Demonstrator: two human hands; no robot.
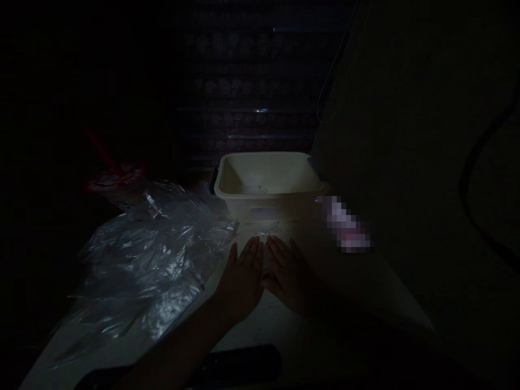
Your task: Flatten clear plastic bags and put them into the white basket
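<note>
My left hand (242, 279) lies palm down on the pale table (284, 346), fingers stretched forward. Close beside it, my right hand (286, 273) is also flat and open, its fingertips angled towards the left hand. A small pale patch shows between the hands, too dark to identify. Just beyond the fingertips, a little clear plastic (270, 230) glints in front of a cream plastic tub (268, 203). Inside the tub a small shiny bit lies at the bottom. The left hand is nearest to a heap of clear plastic bags (158, 260).
A cup with a red lid (117, 177) and red straw stands at the left behind the bags. A long dark object (244, 364) lies near the front edge. At the right is a blurred-out pinkish item (347, 227). Ridged dark shutters (252, 81) rise behind.
</note>
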